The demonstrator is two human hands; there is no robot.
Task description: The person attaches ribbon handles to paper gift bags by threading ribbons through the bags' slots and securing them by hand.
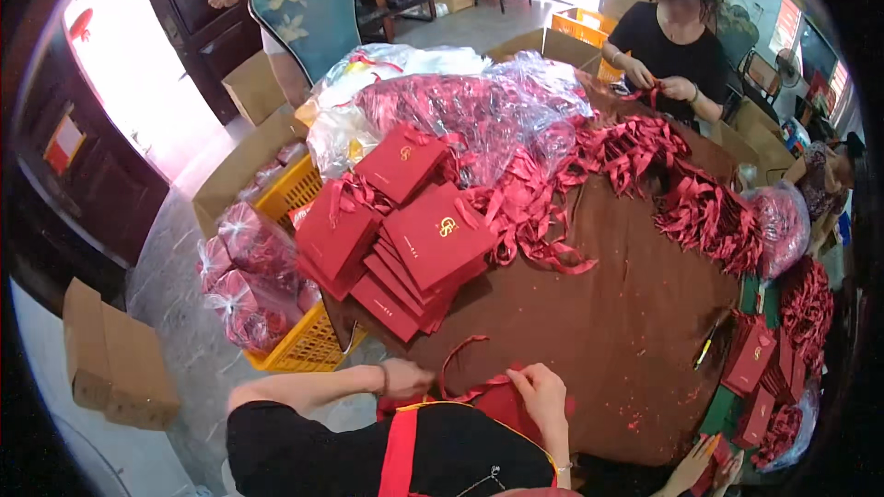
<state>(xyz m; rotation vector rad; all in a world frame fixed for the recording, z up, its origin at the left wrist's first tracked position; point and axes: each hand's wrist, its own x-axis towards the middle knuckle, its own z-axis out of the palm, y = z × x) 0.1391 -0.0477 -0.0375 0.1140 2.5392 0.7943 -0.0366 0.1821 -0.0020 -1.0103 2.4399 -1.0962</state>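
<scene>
At the near edge of the round table, my right hand (541, 388) pinches a red ribbon (486, 388) between thumb and fingers. The ribbon runs to the left, and a loose end curls up on the tabletop. Below it a red paper bag (512, 410) shows in part, the rest hidden by my body. My left hand (407, 377) is closed over red material at the bag's left side; its fingertips are blurred, so what it grips is unclear. Just beyond my left hand leans a pile of red gift bags (437, 234) with gold print.
Red ribbons (534, 211) heap across the brown table (608, 331). Behind lie plastic-wrapped bundles (460, 110). A yellow crate (308, 340) stands at left. A yellow-handled cutter (705, 350) lies at right. A co-worker's hands (704, 469) hold red material; another person (668, 64) sits across.
</scene>
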